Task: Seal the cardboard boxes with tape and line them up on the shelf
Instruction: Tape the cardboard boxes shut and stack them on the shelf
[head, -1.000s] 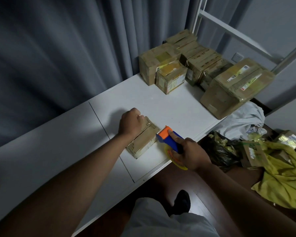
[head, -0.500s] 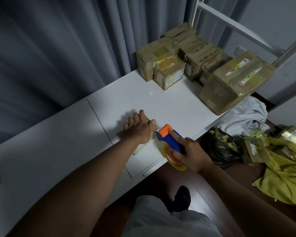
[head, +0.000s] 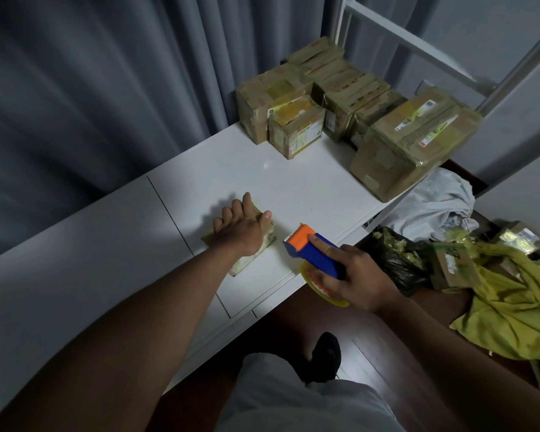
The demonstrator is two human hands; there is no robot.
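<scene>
A small flat cardboard box [head: 247,260] lies on the white shelf top [head: 293,182] near its front edge. My left hand [head: 242,227] lies flat on the box with straight fingers and covers most of it. Just right of the box, my right hand [head: 353,275] grips a blue and orange tape dispenser [head: 310,249] with a yellow-rimmed tape roll. The dispenser's orange head points at the box, a short gap away. Several taped cardboard boxes [head: 296,126] stand grouped at the far right end of the shelf top, with a larger box [head: 409,145] at the front edge.
Grey curtains [head: 106,88] hang behind the shelf top. A white metal frame [head: 418,51] rises behind the boxes. On the floor at right lie a white cloth [head: 430,204], a black bag [head: 396,260], yellow plastic [head: 518,307] and more small boxes. My shoe [head: 325,353] shows below.
My left hand has gone from a fist on the box to flat, straight fingers pressing it. The right hand with the dispenser has drawn back slightly from the box.
</scene>
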